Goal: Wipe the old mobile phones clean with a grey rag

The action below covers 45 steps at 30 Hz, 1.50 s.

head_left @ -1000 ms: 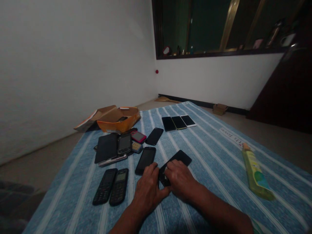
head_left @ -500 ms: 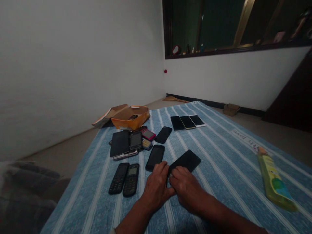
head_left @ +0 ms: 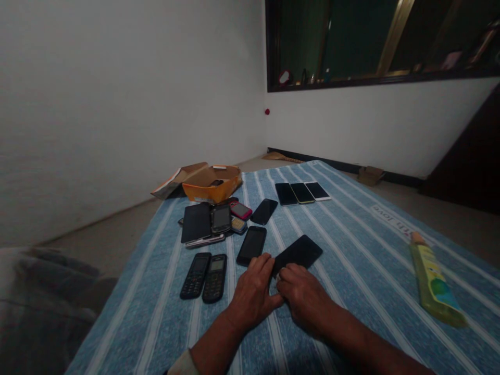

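Curled close with left hand (head_left: 253, 289) and right hand (head_left: 304, 294) at the near end of a dark phone (head_left: 300, 252); cannot tell whether clamped. Lying on striped cloth (head_left: 336, 271), beside another phone (head_left: 252, 245).

My light is dim and greyish, the window (head_left: 355, 39) dark; shadow deepens below my right hand (head_left: 304, 294), and the edges look stretched and soft.
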Each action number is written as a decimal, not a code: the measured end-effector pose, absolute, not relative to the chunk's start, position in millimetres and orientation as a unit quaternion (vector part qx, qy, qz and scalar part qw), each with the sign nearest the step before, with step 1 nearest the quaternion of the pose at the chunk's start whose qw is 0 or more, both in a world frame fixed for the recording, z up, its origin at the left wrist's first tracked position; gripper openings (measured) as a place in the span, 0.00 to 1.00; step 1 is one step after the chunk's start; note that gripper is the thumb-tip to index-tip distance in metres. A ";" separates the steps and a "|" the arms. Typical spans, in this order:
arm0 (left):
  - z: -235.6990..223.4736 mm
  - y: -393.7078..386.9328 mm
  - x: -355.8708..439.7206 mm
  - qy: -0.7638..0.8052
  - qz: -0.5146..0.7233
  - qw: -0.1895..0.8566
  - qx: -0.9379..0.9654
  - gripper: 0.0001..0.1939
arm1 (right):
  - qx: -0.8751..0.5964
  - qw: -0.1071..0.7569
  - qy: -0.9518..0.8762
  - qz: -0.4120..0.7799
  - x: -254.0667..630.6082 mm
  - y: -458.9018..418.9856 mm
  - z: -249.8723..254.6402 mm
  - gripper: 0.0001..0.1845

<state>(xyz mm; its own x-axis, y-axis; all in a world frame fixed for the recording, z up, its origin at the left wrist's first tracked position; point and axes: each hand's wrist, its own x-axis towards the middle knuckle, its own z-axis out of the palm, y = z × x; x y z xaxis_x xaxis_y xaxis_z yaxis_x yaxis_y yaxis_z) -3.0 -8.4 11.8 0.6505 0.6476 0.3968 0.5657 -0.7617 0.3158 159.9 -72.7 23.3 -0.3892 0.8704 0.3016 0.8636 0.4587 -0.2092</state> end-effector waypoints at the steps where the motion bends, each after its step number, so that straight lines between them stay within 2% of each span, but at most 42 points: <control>1: 13.1 -8.8 -2.7 0.336 0.252 0.084 0.904 0.32 | -0.522 0.193 -0.831 0.006 161.5 -75.0 22.1 0.09; 7: 17.2 -8.9 -3.1 0.339 0.246 0.102 0.902 0.36 | -0.541 0.252 -0.802 -0.003 181.1 -78.5 13.0 0.08; 14: 18.7 -9.8 -0.4 0.359 0.236 0.102 0.897 0.32 | -0.600 0.267 -0.752 -0.051 201.1 -67.5 3.8 0.13; 22: 13.3 -8.8 -0.2 0.350 0.238 0.089 0.902 0.30 | -0.508 0.315 -0.801 -0.036 170.7 -80.1 -0.5 0.11; 32: 18.6 -11.9 0.2 0.361 0.222 0.104 0.900 0.30 | -0.599 0.301 -0.738 -0.076 201.4 -67.4 -4.3 0.17; 40: 12.7 -10.6 -1.2 0.354 0.236 0.106 0.898 0.30 | -0.510 0.324 -0.793 -0.078 173.7 -77.2 -10.7 0.17; 45: 16.4 -11.7 -0.9 0.355 0.221 0.107 0.902 0.31 | -0.542 0.312 -0.776 -0.080 186.6 -71.0 -8.6 0.18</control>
<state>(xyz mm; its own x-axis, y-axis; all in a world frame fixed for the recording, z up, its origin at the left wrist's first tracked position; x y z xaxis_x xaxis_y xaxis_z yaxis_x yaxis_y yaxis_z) -0.9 -11.7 16.4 0.6505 0.6876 0.3225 0.5935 -0.7252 0.3490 186.6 -71.0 -8.6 -0.2169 0.7919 0.5708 0.8915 0.3989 -0.2147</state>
